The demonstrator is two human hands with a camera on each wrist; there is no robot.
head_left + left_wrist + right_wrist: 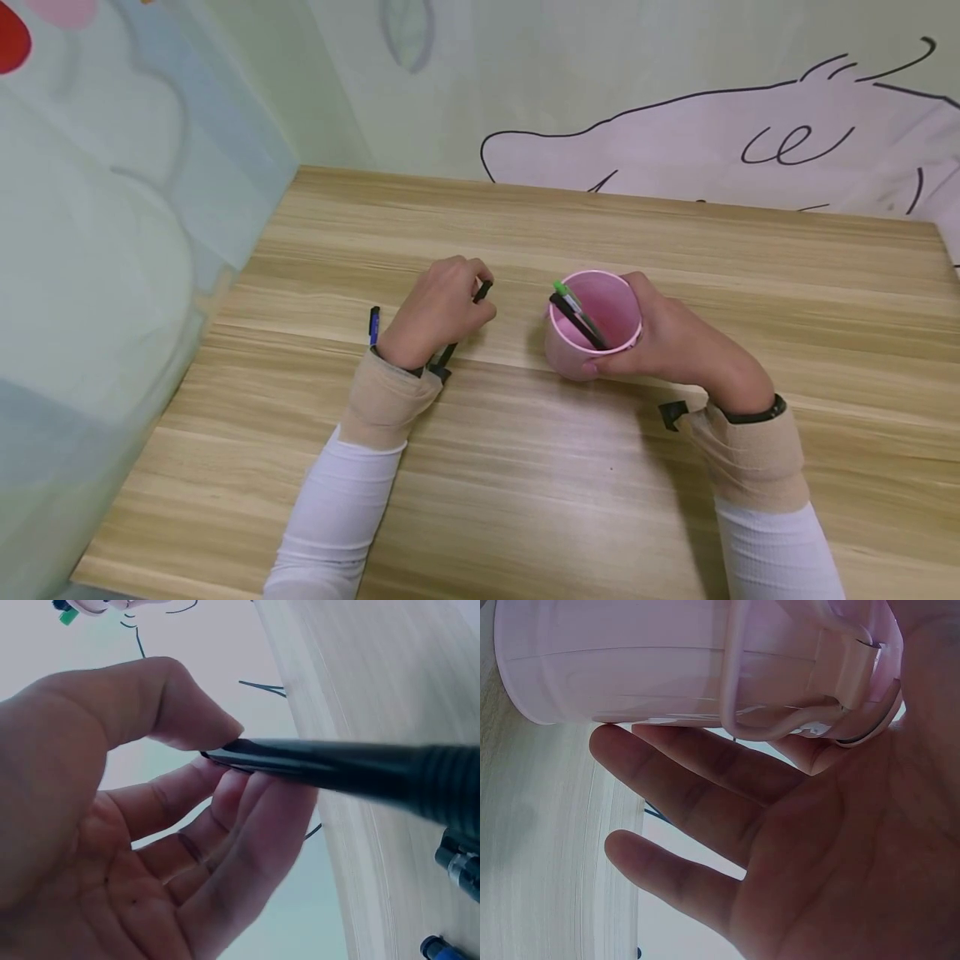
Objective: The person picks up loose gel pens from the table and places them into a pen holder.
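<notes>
My left hand (442,304) pinches a black pen (337,765) between thumb and fingertips, left of a small pink bucket (564,354). In the head view the hand covers part of that pen. My right hand (663,337) grips the bucket from its right side, thumb at the rim. The bucket's wire handle (736,667) hangs along its side in the right wrist view. Inside lean a green-ended pen (573,300) and a black pen (576,321). A blue pen (374,325) with a black end lies on the table beside my left wrist.
The wood-grain table (540,483) meets a painted wall (675,150) at its back and another at its left. In the left wrist view a dark pen-like item (461,862) lies near the blue pen. Small black cameras sit on both wrists.
</notes>
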